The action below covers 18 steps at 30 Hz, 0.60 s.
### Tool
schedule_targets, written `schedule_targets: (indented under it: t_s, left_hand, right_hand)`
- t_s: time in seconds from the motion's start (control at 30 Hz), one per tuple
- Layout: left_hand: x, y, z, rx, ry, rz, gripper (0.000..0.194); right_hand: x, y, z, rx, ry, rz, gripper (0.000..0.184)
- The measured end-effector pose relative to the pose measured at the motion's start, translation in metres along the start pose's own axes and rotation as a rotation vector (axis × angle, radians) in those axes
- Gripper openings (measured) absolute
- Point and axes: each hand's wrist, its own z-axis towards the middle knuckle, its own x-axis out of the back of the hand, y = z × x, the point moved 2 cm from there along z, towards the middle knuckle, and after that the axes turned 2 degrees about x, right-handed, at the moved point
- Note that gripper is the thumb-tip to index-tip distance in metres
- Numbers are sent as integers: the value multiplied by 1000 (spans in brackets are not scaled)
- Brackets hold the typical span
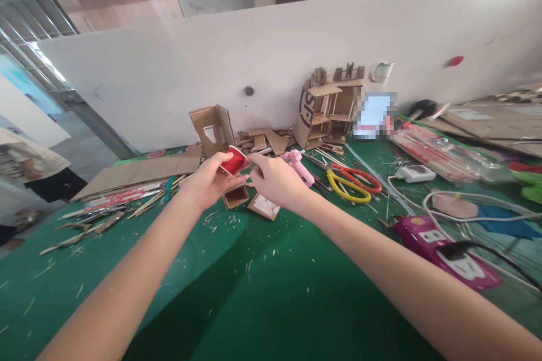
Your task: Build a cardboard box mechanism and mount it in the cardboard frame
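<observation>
My left hand (212, 177) grips a spool of red thread (233, 162) with white rims, held tilted above the table. Close against its right side is my right hand (273, 177), fingers curled in a pinch; what they hold, if anything, is too small to make out. Below the hands lie a small open cardboard box (236, 197) and a flat cardboard piece (265, 206) with a white patch. Just beyond my right hand rests a pink hot glue gun (300, 168), partly hidden by it.
Yellow-and-orange-handled scissors (349, 185) and a purple power strip (444, 251) lie to the right on the green table (237, 293). A cardboard shelf model (315, 115) stands against the white partition (178, 79). Sticks and cardboard (139, 177) lie left. A person (36, 161) is at far left.
</observation>
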Motion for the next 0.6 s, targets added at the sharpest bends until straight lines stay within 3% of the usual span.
schedule_targets:
  t_s: [0.1,0.23,0.4,0.5,0.6]
  left_hand:
    - [0,-2,1,-15,3,95,18]
    - [-2,0,-2,-93,20,235,45]
    - [-6,-2,-8,-160,-67,358,43]
    - [-1,-1,-7,-216,-50,447,52]
    - [3,3,-5,-234,-120,531,57]
  right_hand:
    - [2,3,1,-25,-17,-3,36]
    - [6,4,1,-34,-59,1,39]
    - [6,3,1,-16,-120,88,46]
    - [10,2,0,-12,-154,150,43]
    - [18,1,1,9,-154,141,39]
